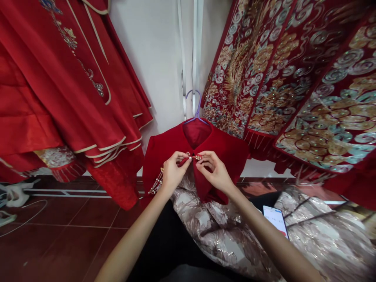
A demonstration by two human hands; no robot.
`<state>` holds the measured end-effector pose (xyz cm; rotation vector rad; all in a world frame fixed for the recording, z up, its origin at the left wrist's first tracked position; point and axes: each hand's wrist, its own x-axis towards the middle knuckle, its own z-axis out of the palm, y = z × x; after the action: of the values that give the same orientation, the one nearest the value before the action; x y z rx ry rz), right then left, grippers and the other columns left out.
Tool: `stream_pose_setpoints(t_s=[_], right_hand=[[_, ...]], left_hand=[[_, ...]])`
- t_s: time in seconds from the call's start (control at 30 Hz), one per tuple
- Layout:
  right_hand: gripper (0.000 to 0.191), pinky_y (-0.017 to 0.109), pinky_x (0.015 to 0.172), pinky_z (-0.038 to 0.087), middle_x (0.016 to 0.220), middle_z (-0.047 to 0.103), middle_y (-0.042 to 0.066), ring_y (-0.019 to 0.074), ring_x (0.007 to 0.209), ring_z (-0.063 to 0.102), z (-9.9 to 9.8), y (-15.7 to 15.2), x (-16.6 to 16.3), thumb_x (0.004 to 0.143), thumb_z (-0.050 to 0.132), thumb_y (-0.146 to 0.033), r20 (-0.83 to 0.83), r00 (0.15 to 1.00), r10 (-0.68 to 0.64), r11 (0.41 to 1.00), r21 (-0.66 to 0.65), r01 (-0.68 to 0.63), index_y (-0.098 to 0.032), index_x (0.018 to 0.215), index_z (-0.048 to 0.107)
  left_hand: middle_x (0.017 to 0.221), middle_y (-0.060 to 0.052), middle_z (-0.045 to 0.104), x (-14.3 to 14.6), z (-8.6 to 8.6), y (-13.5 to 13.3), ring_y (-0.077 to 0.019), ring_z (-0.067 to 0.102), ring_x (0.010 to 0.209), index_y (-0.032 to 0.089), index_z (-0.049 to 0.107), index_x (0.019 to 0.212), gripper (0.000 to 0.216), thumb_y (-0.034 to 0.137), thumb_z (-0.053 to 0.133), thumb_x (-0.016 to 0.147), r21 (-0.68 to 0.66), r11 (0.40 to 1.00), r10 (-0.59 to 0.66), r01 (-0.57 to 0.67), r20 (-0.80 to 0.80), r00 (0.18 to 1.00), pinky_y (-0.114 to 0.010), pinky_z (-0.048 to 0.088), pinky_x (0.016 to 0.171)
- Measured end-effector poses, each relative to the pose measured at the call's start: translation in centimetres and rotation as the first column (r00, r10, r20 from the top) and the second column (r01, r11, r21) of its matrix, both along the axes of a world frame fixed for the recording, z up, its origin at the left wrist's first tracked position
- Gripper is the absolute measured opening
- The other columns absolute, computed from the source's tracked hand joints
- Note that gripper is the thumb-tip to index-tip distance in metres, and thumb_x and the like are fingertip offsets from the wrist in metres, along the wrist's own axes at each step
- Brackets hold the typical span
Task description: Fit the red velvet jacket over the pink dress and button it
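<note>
A short red jacket (226, 147) hangs on a purple hanger (197, 109) in front of me. At its neckline, a beaded gold clasp (196, 157) joins the two front edges. My left hand (174, 168) pinches the clasp's left end between thumb and fingers. On the other side, my right hand (213, 168) pinches its right end. Whether the clasp is fastened is too small to tell. Strings of beads forming a tassel (158, 181) dangle on the jacket left of my left wrist.
Red garments (82, 86) with pale piping hang at the left. Embroidered red panels (282, 86) hang at the right. Shiny patterned fabric (226, 235) lies across my lap, with a lit phone (275, 220) on the right. White shoes (16, 195) stand on the tiled floor (67, 239).
</note>
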<state>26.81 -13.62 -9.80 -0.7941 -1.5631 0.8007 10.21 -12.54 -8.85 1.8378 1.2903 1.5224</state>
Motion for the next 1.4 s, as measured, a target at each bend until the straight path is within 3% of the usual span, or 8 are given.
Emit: stream_pose_setpoints(t_s=[0.13, 0.33, 0.57, 0.93, 1.17, 1.27, 1.4], right_hand=[[0.021, 0.034, 0.084, 0.055, 0.097, 0.065, 0.006, 0.0177, 0.091, 0.064, 0.1, 0.1, 0.1, 0.087, 0.057, -0.037, 0.035, 0.999, -0.038, 0.999, 0.016, 0.038, -0.022, 0.102, 0.054], [0.016, 0.036, 0.084, 0.055, 0.099, 0.067, 0.005, 0.0184, 0.090, 0.066, 1.0, 0.4, 0.0, 0.090, 0.053, -0.034, 0.178, 0.981, -0.078, 0.991, 0.117, 0.057, -0.023, 0.101, 0.057], [0.013, 0.031, 0.070, 0.057, 0.101, 0.066, 0.004, 0.0182, 0.088, 0.066, 1.8, 0.4, 0.1, 0.092, 0.049, -0.031, 0.312, 0.936, -0.164, 0.974, 0.204, 0.103, -0.024, 0.101, 0.056], [0.014, 0.028, 0.068, 0.058, 0.094, 0.066, 0.003, 0.0174, 0.087, 0.066, 2.4, 1.2, 0.8, 0.085, 0.059, -0.034, 0.272, 0.961, -0.055, 0.995, 0.098, 0.029, -0.022, 0.092, 0.055], [0.016, 0.029, 0.075, 0.058, 0.092, 0.059, 0.002, 0.0147, 0.085, 0.063, 2.8, 2.0, 0.9, 0.081, 0.059, -0.025, 0.251, 0.968, 0.024, 0.995, 0.087, -0.047, -0.022, 0.094, 0.050], [0.017, 0.028, 0.074, 0.056, 0.092, 0.053, 0.001, 0.0138, 0.084, 0.059, 1.9, 2.2, 0.3, 0.081, 0.056, -0.021, 0.207, 0.978, 0.019, 0.994, 0.097, -0.040, -0.022, 0.095, 0.046], [0.034, 0.025, 0.070, 0.053, 0.111, 0.045, 0.005, 0.0137, 0.093, 0.056, -1.0, 1.3, -1.1, 0.081, 0.050, -0.018, -0.021, 1.000, 0.011, 0.998, 0.057, -0.010, -0.025, 0.111, 0.035]], left_hand=[[0.089, -0.004, 0.072, 0.0, 0.2, 0.1, -0.0181, 0.068, 0.086, 0.022, 0.064, 0.084, 0.010, 0.028, 0.066, 0.077, -0.003, 1.000, -0.003, 0.003, -0.007, 1.000, -0.031, 0.052, 0.081], [0.088, -0.003, 0.072, -0.1, 0.8, 0.1, -0.0183, 0.068, 0.084, 0.023, 0.064, 0.085, 0.008, 0.024, 0.064, 0.077, 0.017, 0.999, -0.028, 0.030, -0.083, 0.996, -0.031, 0.053, 0.081], [0.083, -0.002, 0.066, -0.3, 2.2, -0.4, -0.0151, 0.062, 0.074, 0.021, 0.059, 0.085, 0.011, 0.018, 0.059, 0.075, 0.097, 0.988, -0.082, 0.122, -0.342, 0.936, -0.027, 0.051, 0.070], [0.078, -0.002, 0.061, -0.3, 3.3, -0.1, -0.0135, 0.058, 0.068, 0.020, 0.059, 0.079, 0.001, 0.021, 0.058, 0.078, 0.153, 0.972, -0.076, 0.180, -0.518, 0.852, -0.024, 0.046, 0.066], [0.074, 0.000, 0.059, 0.1, 3.8, -0.2, -0.0131, 0.055, 0.066, 0.018, 0.059, 0.080, 0.006, 0.019, 0.053, 0.083, 0.158, 0.966, -0.064, 0.204, -0.618, 0.783, -0.024, 0.041, 0.062], [0.078, -0.001, 0.060, 0.5, 3.4, -0.3, -0.0136, 0.056, 0.070, 0.018, 0.059, 0.083, 0.005, 0.020, 0.054, 0.082, 0.137, 0.968, -0.096, 0.211, -0.572, 0.814, -0.024, 0.044, 0.066], [0.092, -0.004, 0.064, 0.8, 1.6, -0.6, -0.0147, 0.060, 0.080, 0.018, 0.060, 0.094, 0.016, 0.020, 0.057, 0.078, 0.063, 0.984, -0.140, 0.166, -0.299, 0.944, -0.026, 0.049, 0.074]])
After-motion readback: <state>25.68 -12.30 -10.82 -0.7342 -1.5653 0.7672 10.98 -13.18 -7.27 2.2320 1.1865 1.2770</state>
